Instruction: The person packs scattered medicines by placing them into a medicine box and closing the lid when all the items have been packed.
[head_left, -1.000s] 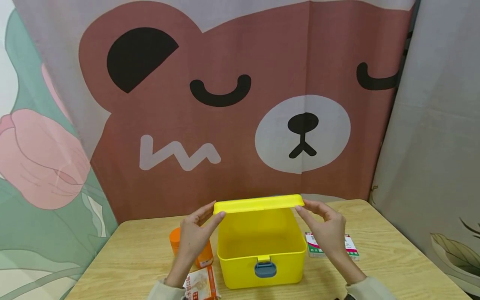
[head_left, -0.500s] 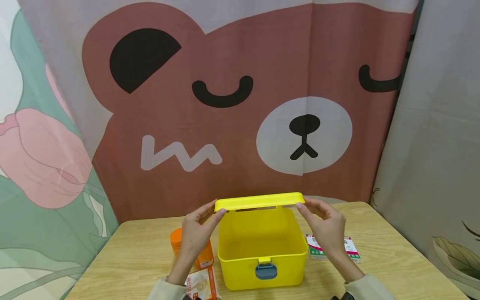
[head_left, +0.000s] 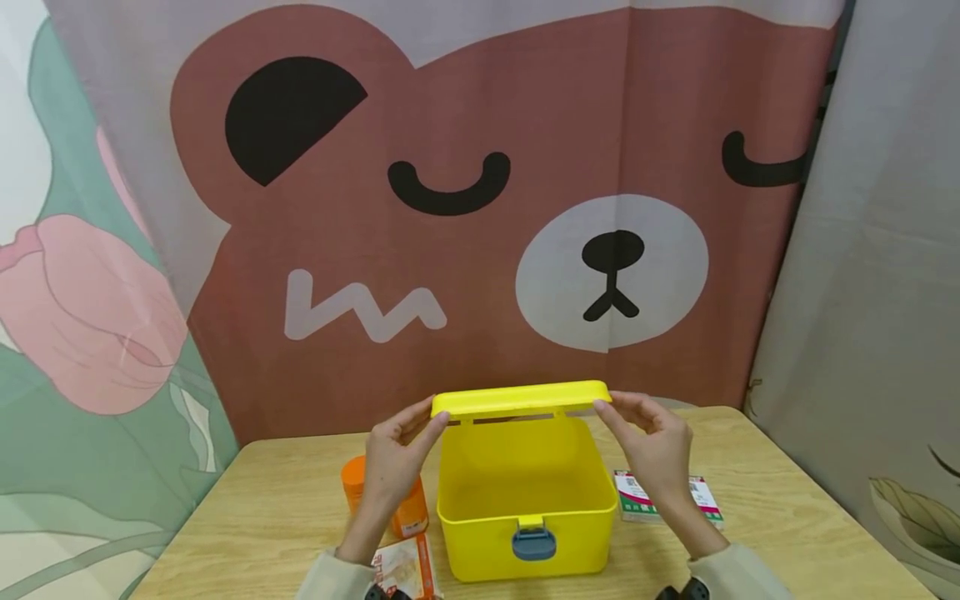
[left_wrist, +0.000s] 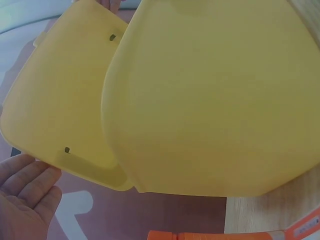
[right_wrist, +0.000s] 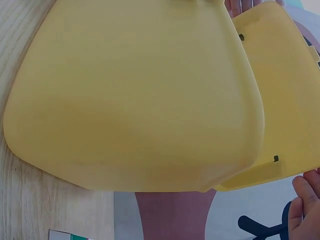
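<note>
A yellow plastic storage box (head_left: 480, 550) with a grey-blue front latch (head_left: 534, 544) stands on the table, its lid (head_left: 525, 402) raised on the hinge side. My left hand (head_left: 396, 462) pinches the lid's left corner, thumb in front. At the right corner, my right hand (head_left: 660, 450) pinches it the same way. The box interior visible from the head shows nothing inside. In the left wrist view, fingers of the left hand (left_wrist: 32, 192) lie along the lid's edge. The right wrist view shows the right hand (right_wrist: 307, 200) at the opposite edge, partly cut off.
An orange bottle (head_left: 411, 510) lies left of the box, partly behind my left forearm. In front of it is a flat orange-and-white packet box (head_left: 405, 567). A white, green and magenta carton (head_left: 636, 502) lies to the right, partly covered by my right wrist. A bear-print curtain (head_left: 450, 267) hangs behind the table (head_left: 262, 500).
The lid has tilted slightly further up and back, with both hands rising along with it. The gap at the hinges shows more. Box and surrounding items stay put.
</note>
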